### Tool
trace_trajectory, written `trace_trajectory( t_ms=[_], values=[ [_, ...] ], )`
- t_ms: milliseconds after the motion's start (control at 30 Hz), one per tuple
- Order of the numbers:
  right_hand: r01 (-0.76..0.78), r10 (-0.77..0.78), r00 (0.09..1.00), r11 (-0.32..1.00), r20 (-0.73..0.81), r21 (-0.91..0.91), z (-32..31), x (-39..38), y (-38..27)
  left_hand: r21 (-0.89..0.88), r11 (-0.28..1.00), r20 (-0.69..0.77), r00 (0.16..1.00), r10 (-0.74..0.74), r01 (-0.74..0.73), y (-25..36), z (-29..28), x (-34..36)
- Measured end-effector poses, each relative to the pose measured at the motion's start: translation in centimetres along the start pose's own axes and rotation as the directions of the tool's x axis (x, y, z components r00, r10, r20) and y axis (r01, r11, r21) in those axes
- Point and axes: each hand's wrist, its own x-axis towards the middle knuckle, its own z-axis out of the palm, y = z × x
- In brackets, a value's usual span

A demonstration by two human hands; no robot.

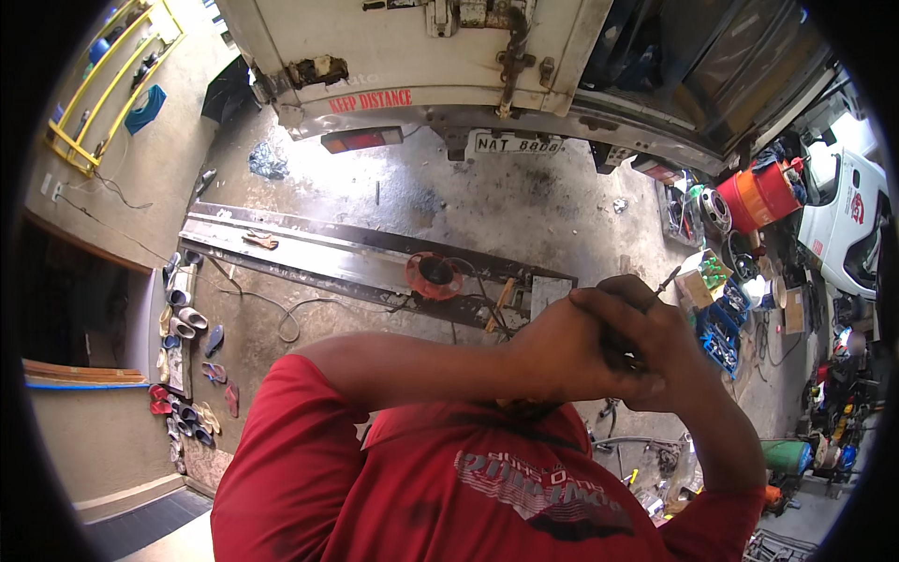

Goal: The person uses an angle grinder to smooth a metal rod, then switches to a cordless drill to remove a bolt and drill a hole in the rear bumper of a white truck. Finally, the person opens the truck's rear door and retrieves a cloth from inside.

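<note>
Nearest, the left hand [562,351] and right hand [655,361] are clasped together in front of the red shirt [449,478], both curled shut around a thin dark tool [655,290] whose tip pokes up to the right. It looks stiff, light and metal; best gripped along its shank. Farther off, a red reel [433,273] lies on the floor.

Stained concrete floor [524,201], truck rear [393,56], daylight
</note>
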Motion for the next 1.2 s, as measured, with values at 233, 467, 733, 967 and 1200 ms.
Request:
trace_trajectory(
  t_ms=[233, 467, 733, 967, 1200],
  values=[
    [0.054, -0.043, 0.981, 0.997, -0.189, 0.051, 2.6, -0.4, 0.8, 0.095, 0.989, -0.117, 0.985, 0.125, -0.114, -1.8, 0.7, -0.3],
    [-0.007, 0.032, 0.966, 0.995, -0.255, 0.102, 4.4, -0.1, 0.2, 0.109, 0.99, -0.115, 0.989, 0.097, -0.085, -1.7, 0.1, -0.4],
    [-0.003, 0.066, 0.945, 0.981, -0.321, 0.192, 5.6, 0.1, 1.5, 0.021, 0.999, -0.135, 0.991, 0.026, -0.024, -3.0, 0.8, 0.7],
    [-0.038, 0.141, 0.935, 0.952, -0.324, 0.305, 6.8, 0.0, 2.4, 0.119, 0.992, -0.2, 0.98, -0.015, 0.04, -3.8, 1.0, 0.9],
    [0.063, 0.13, 0.875, 0.925, -0.466, 0.375, 9.1, 0.7, 5.3, -0.082, 0.967, -0.088, 0.965, -0.248, 0.241, -5.6, 0.1, 2.3]
  ],
)
